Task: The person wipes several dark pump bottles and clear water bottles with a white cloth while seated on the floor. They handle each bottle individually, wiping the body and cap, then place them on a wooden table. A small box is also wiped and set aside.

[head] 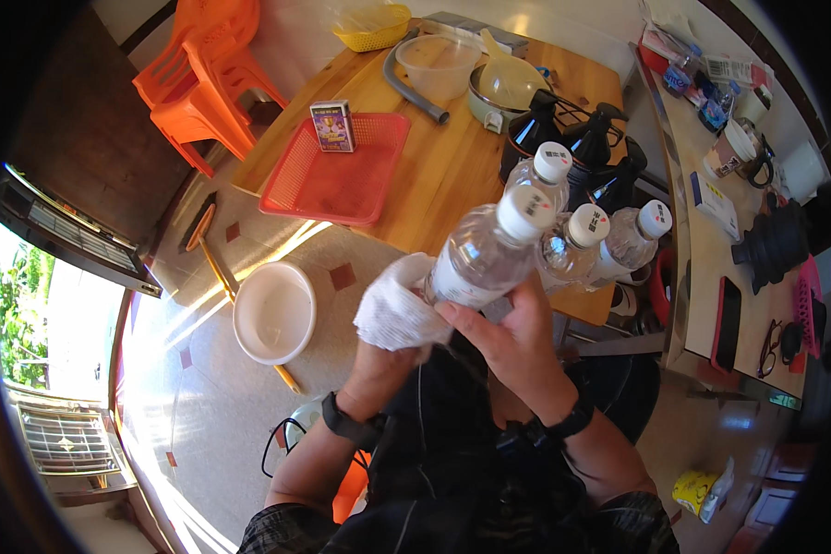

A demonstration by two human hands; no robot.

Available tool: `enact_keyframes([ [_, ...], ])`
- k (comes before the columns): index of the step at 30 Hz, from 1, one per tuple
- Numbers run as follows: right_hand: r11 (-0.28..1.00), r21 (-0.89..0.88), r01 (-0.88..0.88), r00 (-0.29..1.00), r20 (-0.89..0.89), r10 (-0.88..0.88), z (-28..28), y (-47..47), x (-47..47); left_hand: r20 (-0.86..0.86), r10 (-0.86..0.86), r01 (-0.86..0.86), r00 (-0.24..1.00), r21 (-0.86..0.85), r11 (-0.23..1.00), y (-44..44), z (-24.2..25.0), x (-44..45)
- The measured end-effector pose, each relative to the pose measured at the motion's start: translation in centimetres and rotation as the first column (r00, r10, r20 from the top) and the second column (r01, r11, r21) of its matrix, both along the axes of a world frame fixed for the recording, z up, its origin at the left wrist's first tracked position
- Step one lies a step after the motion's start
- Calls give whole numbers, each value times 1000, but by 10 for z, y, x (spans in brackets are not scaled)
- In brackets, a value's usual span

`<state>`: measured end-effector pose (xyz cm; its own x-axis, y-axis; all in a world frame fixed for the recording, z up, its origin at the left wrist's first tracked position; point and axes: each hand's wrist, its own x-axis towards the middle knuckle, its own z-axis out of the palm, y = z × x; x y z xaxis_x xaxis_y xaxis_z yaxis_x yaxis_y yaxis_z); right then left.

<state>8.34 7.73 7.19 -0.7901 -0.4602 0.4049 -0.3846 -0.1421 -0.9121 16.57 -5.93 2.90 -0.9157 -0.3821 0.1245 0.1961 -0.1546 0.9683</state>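
Observation:
A clear plastic bottle (pixel 481 253) with a white cap is held up in front of me, tilted. My right hand (pixel 512 332) grips its lower part, thumb across the side. A white cloth (pixel 398 305) covers most of my left hand (pixel 384 367) and is pressed against the bottle's lower left side; the fingers under it are hidden. Behind the held bottle, several more capped clear bottles (pixel 627 242) stand at the near right corner of the wooden table (pixel 443 173). Black spray bottles (pixel 588 138) are just beyond them.
A red plastic basket (pixel 332 180) with a small box (pixel 333 126) lies on the table. Behind are a clear bowl (pixel 438 66), a grey hose (pixel 408 90) and a pot (pixel 498 97). A white bucket (pixel 275 313) is on the floor, left. A cluttered counter (pixel 706 242) runs along the right.

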Motion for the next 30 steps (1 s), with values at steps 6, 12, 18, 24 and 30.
enact_keyframes([
  [6, 993, 34, 115, 993, -12, -115, -12, -50, -24, 47, 291, -219, 955, -549, 806, -80, 23, -9],
  [12, 923, 222, 315, 946, -156, -285, -24, -67, -45, -173, 331, -206, 928, -976, 68, -106, 41, -51],
  [18, 862, 261, 435, 889, -278, -365, -33, -80, -54, 48, 179, 26, 983, -992, 127, -104, 26, -56],
  [24, 889, 234, 394, 907, -254, -336, -38, -77, -49, -76, 61, -92, 995, -936, 340, -110, 18, -54],
  [30, 940, 301, 160, 981, -150, -119, -42, -23, 6, -287, 144, -309, 947, -937, 166, -133, 52, -57],
])
